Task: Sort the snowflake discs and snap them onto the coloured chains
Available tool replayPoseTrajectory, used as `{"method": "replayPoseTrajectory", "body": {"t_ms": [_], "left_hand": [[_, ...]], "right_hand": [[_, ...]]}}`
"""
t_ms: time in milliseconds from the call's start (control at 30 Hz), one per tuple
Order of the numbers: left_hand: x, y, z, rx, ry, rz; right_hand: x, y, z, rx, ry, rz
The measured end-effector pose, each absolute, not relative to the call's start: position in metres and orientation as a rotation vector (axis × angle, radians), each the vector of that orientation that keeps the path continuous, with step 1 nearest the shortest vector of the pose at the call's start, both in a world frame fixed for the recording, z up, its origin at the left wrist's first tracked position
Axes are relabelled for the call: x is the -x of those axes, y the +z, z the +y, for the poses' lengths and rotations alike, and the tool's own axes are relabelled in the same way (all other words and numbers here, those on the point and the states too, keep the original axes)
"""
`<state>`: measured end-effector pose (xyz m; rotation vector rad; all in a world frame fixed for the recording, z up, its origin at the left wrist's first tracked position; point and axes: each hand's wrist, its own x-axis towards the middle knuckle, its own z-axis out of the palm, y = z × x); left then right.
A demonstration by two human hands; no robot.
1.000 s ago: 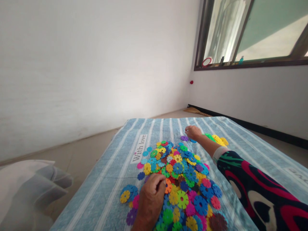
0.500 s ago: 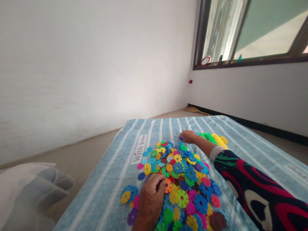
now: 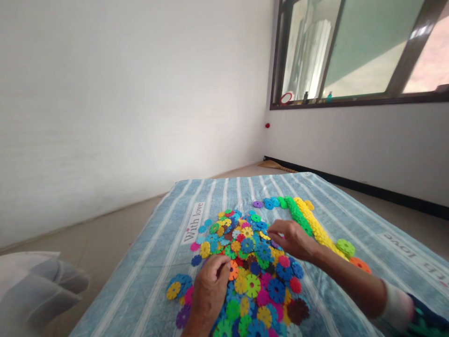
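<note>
A heap of colourful notched plastic discs [image 3: 252, 284] lies on a striped blue cloth. My left hand [image 3: 209, 284] rests at the heap's left side with its fingers curled in. An orange disc [image 3: 233, 270] touches its fingertips, but whether the fingers grip it I cannot make out. Over the upper right of the heap, my right hand [image 3: 293, 238] hovers with fingers bent downward and slightly apart, nothing visible in them. Close under it are a yellow disc [image 3: 265, 236] and a purple disc partly covered by the hand. A separate purple disc [image 3: 257, 204] lies beyond the heap.
Right of the heap run a row of green discs [image 3: 297, 215] and a row of yellow discs [image 3: 317, 229]. Blue discs [image 3: 269, 203] sit at the far end, with lime discs [image 3: 345, 248] and orange discs [image 3: 360, 265] nearer. White sheer fabric [image 3: 38, 285] hangs at the left.
My right hand has let go of the purple disc at the far side and come back toward me over the heap. My left hand has kept its place. The view has turned slightly right.
</note>
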<state>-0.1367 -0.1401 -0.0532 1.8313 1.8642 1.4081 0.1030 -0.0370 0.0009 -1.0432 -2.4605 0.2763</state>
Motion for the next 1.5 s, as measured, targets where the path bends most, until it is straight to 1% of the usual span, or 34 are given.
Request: {"method": "replayPoseTrajectory", "body": {"t_ms": [133, 200, 233, 333, 500, 567, 633, 733, 967, 1267, 1500], "left_hand": [[0.138, -0.051, -0.138, -1.859, 1.393, 1.862], [0.139, -0.051, -0.137, -1.857, 1.373, 1.868], [0.140, -0.050, -0.137, -1.854, 1.364, 1.874], [0.140, -0.048, -0.137, -1.860, 1.341, 1.892], [0.139, -0.044, -0.140, -1.870, 1.304, 1.912], [0.138, -0.043, -0.141, -1.858, 1.294, 1.913], [0.137, -0.043, -0.143, -1.850, 1.287, 1.897], [0.135, -0.043, -0.144, -1.858, 1.290, 1.875], [0.133, -0.044, -0.147, -1.837, 1.284, 1.883], [0.135, -0.045, -0.145, -1.772, 1.293, 1.887], [0.139, -0.042, -0.141, -1.714, 1.268, 1.903]], "right_hand": [[-0.129, -0.014, -0.111, 1.009, 0.570, -2.350], [-0.135, -0.021, -0.136, 0.971, 0.727, -2.347], [-0.137, -0.026, -0.145, 0.948, 0.754, -2.350], [-0.135, -0.052, -0.158, 0.860, 0.722, -2.391], [-0.119, -0.111, -0.163, 0.745, 0.656, -2.506], [-0.115, -0.123, -0.165, 0.707, 0.648, -2.516], [-0.114, -0.123, -0.168, 0.664, 0.663, -2.509], [-0.119, -0.112, -0.172, 0.624, 0.677, -2.498], [-0.121, -0.094, -0.177, 0.632, 0.709, -2.491], [-0.112, -0.095, -0.175, 0.594, 0.617, -2.414], [-0.106, -0.095, -0.170, 0.622, 0.564, -2.472]]}}
